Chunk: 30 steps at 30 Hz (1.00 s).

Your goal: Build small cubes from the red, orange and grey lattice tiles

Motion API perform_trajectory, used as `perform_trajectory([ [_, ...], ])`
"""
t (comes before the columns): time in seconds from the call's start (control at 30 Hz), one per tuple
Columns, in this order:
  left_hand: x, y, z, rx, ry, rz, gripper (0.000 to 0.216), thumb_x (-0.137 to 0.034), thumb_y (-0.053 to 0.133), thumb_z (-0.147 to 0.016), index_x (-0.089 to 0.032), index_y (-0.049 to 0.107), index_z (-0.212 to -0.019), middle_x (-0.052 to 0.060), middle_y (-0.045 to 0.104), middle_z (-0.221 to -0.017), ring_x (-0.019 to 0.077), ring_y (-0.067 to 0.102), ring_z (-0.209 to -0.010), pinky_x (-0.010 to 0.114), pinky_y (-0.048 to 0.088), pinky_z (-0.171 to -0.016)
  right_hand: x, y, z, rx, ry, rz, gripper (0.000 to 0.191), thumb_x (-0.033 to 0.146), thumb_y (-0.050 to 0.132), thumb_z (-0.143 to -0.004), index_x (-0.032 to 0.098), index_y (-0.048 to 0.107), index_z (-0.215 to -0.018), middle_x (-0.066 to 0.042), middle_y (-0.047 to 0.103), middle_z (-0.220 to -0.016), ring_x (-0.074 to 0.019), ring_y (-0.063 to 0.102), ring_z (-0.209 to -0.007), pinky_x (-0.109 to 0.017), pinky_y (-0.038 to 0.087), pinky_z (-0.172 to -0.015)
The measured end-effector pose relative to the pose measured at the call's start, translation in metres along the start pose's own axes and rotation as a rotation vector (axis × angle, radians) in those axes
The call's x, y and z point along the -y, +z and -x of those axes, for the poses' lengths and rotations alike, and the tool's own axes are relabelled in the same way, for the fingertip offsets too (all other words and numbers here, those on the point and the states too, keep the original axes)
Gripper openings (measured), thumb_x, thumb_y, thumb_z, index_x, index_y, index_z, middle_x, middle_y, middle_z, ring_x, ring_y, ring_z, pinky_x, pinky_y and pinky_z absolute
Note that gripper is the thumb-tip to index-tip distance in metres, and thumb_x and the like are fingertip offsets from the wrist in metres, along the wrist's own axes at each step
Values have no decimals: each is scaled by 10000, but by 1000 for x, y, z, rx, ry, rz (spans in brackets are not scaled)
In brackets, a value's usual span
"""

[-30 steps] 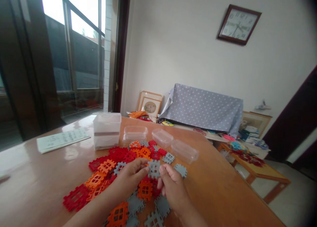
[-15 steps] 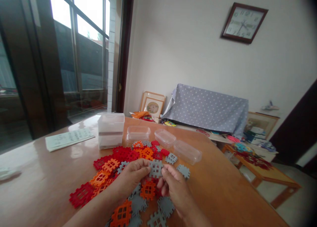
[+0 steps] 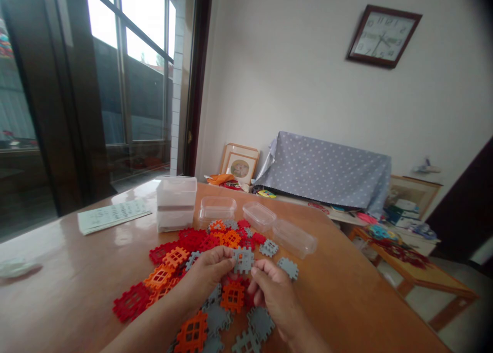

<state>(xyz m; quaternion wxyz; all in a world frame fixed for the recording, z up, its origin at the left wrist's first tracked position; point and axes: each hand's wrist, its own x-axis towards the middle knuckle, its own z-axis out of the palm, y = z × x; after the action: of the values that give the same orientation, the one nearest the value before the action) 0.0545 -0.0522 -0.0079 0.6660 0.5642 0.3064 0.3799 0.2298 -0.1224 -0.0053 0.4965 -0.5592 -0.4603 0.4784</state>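
Just below the middle of the frame, both hands met on one grey tile (image 3: 243,259), a square lattice piece with notched edges. The left hand (image 3: 208,273) pinched its left edge between thumb and fingertips, the other fingers curled in. The right hand (image 3: 273,291) pinched the tile's lower right edge in the same way, its knuckles turned toward the camera. The tile was held upright, clear of the table (image 3: 77,281) and just above the heap of tiles (image 3: 192,240).

That heap lay spread under and around the hands in red, orange and grey. An orange tile (image 3: 232,295) sat between the two wrists, and another orange one (image 3: 191,334) lay near the bottom edge. A lone grey piece (image 3: 288,267) lay just right of the right hand.

Beyond the heap stood three shallow clear tubs: one (image 3: 216,208) at center, a second (image 3: 259,215) beside it, and a third (image 3: 295,237) farther right. To their left stood a taller clear box (image 3: 176,203), and a printed sheet (image 3: 113,215) lay left of that.

In the background a dotted grey cloth (image 3: 327,170) covered something low by the wall, a framed picture (image 3: 239,164) leaned beside it, and a clock (image 3: 383,34) hung in the upper right.
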Motion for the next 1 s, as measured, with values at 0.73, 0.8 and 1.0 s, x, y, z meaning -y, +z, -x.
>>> perform_trajectory([
  [0.73,1,0,0,7,-5,-38,218,-384,617,-894,-166,616,-911,-4,612,-751,113,531,-671,233,384,-638,-1,1,-1,5,-19,85,329,520,553,-887,197,575,-828,31,617,-629,-89,500,-468,-206,322,-490],
  [0.8,1,-2,-1,3,-1,-64,230,-396,617,-887,-167,617,-911,-3,614,-755,115,529,-666,233,383,-632,-2,0,-2,10,-15,83,320,509,553,-887,193,590,-850,28,621,-639,-90,502,-470,-207,326,-489],
  [1.0,-20,-15,-2,-187,57,-189,257,-407,640,-832,-185,618,-959,-51,553,-656,106,459,-580,221,353,-572,-4,-9,-5,-51,-5,103,328,479,545,-885,183,634,-997,25,624,-649,-99,502,-470,-214,341,-477],
])
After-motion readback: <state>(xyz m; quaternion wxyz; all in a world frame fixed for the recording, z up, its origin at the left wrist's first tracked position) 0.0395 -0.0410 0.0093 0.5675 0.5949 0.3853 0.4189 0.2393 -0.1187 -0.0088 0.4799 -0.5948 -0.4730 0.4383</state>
